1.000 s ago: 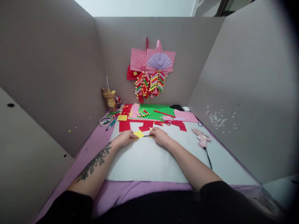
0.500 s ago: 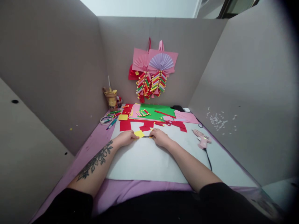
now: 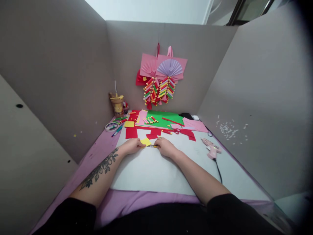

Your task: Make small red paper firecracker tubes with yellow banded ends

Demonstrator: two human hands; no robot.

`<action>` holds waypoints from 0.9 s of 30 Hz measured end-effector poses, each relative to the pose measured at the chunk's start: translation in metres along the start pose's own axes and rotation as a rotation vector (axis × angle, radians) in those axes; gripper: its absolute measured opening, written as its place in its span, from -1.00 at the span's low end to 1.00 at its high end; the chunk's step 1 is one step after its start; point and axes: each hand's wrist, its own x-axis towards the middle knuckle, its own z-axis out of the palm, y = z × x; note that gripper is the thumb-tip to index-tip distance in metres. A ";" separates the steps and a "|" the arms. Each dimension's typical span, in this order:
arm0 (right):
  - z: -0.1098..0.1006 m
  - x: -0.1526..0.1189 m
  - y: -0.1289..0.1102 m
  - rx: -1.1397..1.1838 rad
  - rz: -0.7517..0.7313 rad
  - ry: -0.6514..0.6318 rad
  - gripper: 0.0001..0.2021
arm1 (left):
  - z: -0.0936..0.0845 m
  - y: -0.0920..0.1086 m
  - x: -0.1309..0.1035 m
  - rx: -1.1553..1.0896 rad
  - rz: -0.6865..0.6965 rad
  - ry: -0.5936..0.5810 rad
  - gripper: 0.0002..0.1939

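My left hand [image 3: 134,145] pinches a small piece of yellow paper [image 3: 146,141] by its left edge, just above the white sheet [image 3: 151,169]. In my right hand [image 3: 166,147] is a slim dark pair of scissors [image 3: 153,146], pointing left, its tip at the paper's lower edge. My right fingers hide most of its handles. Just beyond my hands lie red paper pieces [image 3: 131,133]. Farther back, several small paper rolls [image 3: 151,120] with yellow ends rest on green paper [image 3: 168,114].
A pink glue gun [image 3: 211,148] with a black cord lies at the right. Red-handled scissors [image 3: 176,131] sit among the papers. At the left are a roll of tape [image 3: 111,126], pens [image 3: 118,129] and a cup [image 3: 117,106]. Paper firecracker decorations [image 3: 166,88] hang on the back wall.
The scissors and my right hand have shifted slightly left and down, with the tip nearer the left fingers along the yellow paper's lower edge. The camera view has tilted a little.
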 end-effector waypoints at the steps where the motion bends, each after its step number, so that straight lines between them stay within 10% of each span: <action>1: 0.000 0.000 -0.001 0.003 -0.002 -0.002 -0.77 | 0.000 0.000 0.000 -0.003 -0.010 0.001 -0.67; 20: -0.001 0.000 -0.017 0.110 -0.137 0.025 -0.74 | 0.001 -0.011 0.002 -0.150 -0.042 -0.053 -0.63; 27: -0.029 -0.018 0.067 0.013 0.494 0.289 -0.68 | -0.002 -0.001 -0.003 -0.141 -0.087 0.093 -0.61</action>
